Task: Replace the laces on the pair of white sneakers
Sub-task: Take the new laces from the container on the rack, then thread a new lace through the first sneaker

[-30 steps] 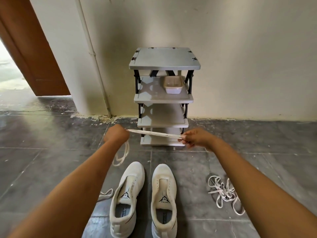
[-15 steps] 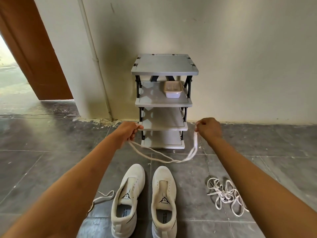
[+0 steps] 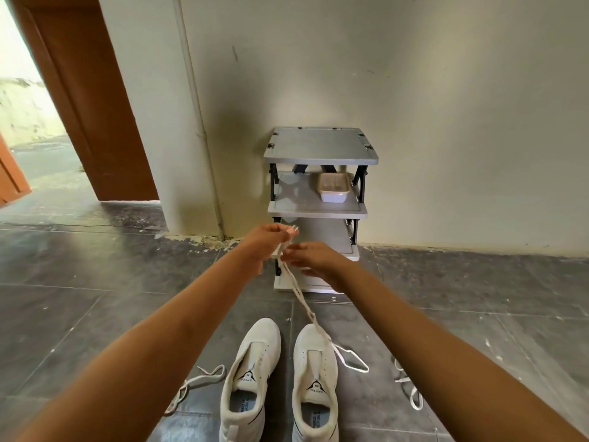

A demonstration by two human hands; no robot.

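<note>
The left hand (image 3: 266, 242) pinches the ends of a white lace (image 3: 298, 291) between thumb and curled fingers, and the doubled lace hangs across the toe of the right sneaker (image 3: 315, 374) to a loop on the floor (image 3: 95, 282). The right hand (image 3: 315, 260) has its fingers nearly straight and apart, tips touching the lace just below. The 2 sneakers stand side by side near the floor's near edge, the left sneaker (image 3: 251, 368) beside 1 loose lace (image 3: 197, 382).
</note>
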